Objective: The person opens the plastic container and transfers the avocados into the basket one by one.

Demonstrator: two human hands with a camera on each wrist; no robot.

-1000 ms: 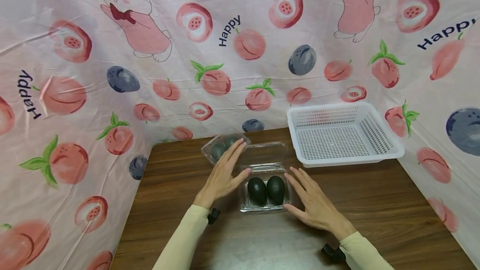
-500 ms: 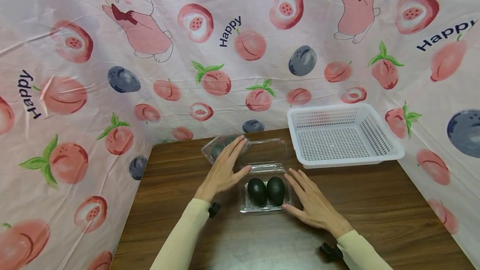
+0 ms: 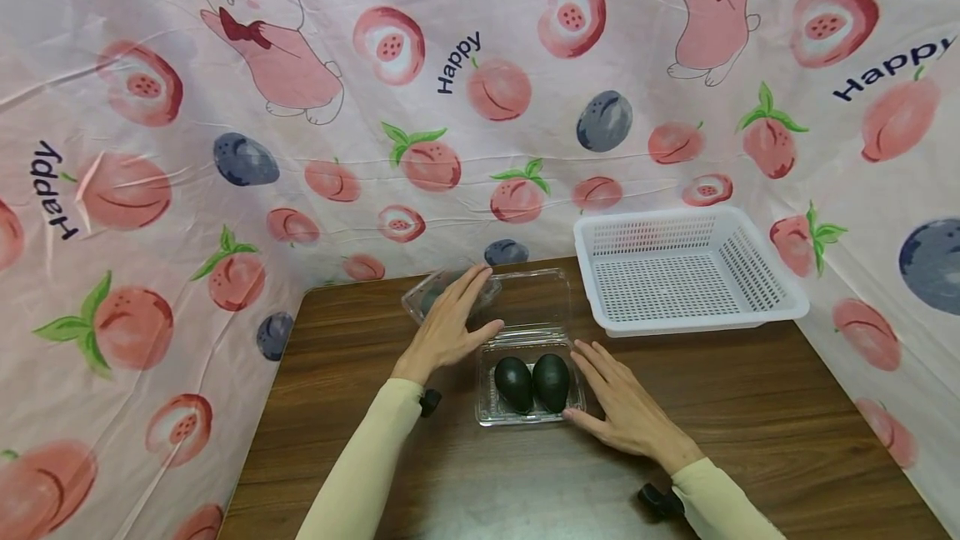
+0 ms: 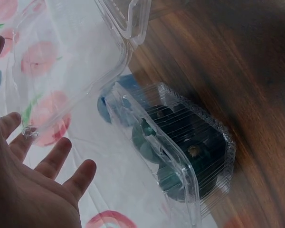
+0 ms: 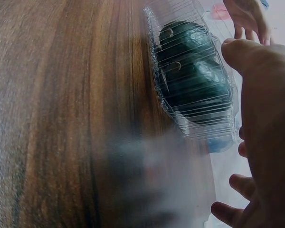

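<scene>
Two dark green avocados (image 3: 513, 384) sit side by side in an open clear plastic clamshell box (image 3: 491, 421). Its hinged lid (image 3: 536, 272) is raised at the back. My left hand (image 3: 442, 336) reaches past the box's left side, fingers straight, with the fingertips at the lid's edge (image 4: 61, 114) in the left wrist view. At the right side of the box is my right hand (image 3: 630, 411), fingers extended, its thumb (image 5: 237, 51) by the near corner. Behind my left hand lies another clear box (image 3: 415, 300), closed over two avocados (image 4: 178, 183) and partly hidden in the head view.
A white perforated plastic basket (image 3: 675, 327) stands at the back right of the brown wooden table (image 3: 337, 415). A pink fruit-print cloth (image 3: 442, 40) hangs behind the table and along both sides.
The lid's far edge has risen in the head view. My left hand has shifted slightly up with it and now covers more of the closed box. My right hand has barely moved.
</scene>
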